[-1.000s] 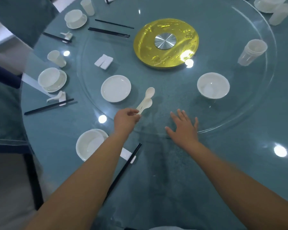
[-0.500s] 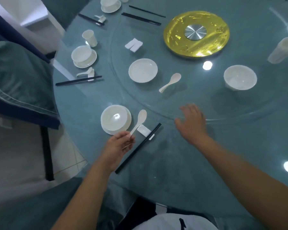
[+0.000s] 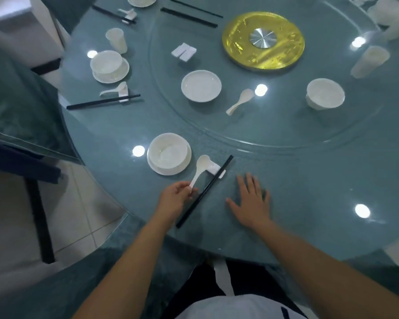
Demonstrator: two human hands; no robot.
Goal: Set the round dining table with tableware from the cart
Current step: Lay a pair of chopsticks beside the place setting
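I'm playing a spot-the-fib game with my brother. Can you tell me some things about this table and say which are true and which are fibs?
1. The left hand holds a white spoon by its handle. True.
2. The right hand grips the black chopsticks. False: it lies flat on the table, fingers spread, beside them.
3. A second spoon lies on the glass turntable. True.
4. The gold disc is piled with bowls. False: nothing stands on it.
5. The bowl nearest the person sits on a plate. True.
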